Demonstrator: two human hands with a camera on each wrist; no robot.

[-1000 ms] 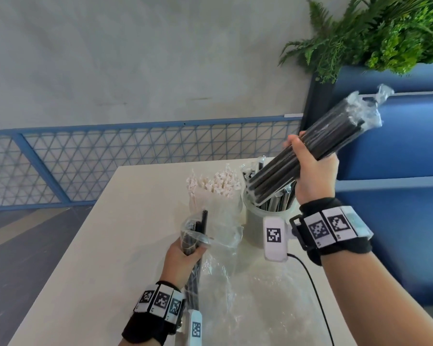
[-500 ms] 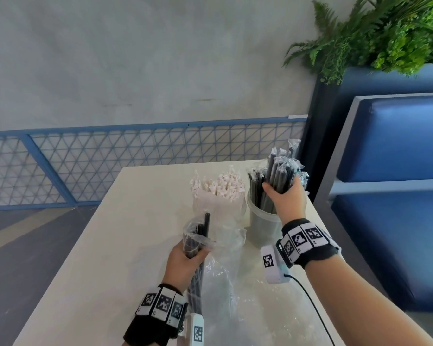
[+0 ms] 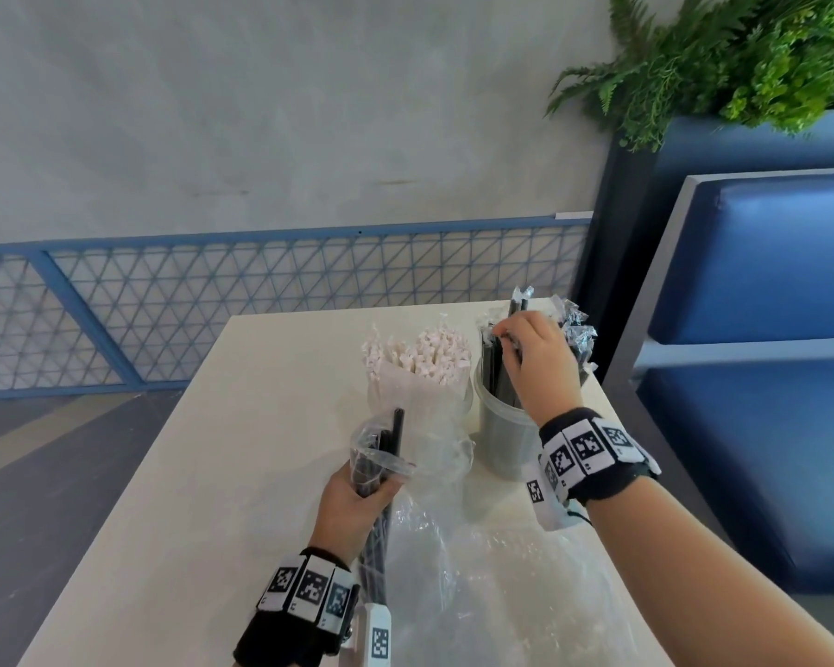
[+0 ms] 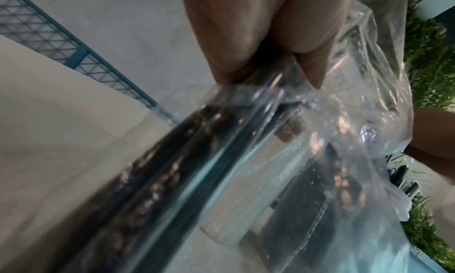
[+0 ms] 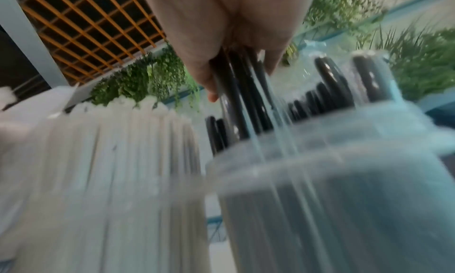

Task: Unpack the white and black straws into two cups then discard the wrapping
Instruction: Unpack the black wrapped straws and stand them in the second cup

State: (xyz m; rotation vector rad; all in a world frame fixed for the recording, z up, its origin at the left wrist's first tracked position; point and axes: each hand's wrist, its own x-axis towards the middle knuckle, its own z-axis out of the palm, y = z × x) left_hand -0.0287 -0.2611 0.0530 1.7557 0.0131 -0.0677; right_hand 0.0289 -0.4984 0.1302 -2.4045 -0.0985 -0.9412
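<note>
gripping black straws [image 3: 504, 373] upright in cup [image 3: 504, 433], right hand [image 3: 540, 363].

Two cups on the bench [image 3: 242, 426]: one cup of white straws [image 3: 417, 377], one cup of black straws [image 3: 504, 440], each too many to count. One clear wrapping [image 3: 453, 560], lower centre, with few black straws left. Two hands: left [image 3: 352, 507], right [image 3: 540, 363].
</note>
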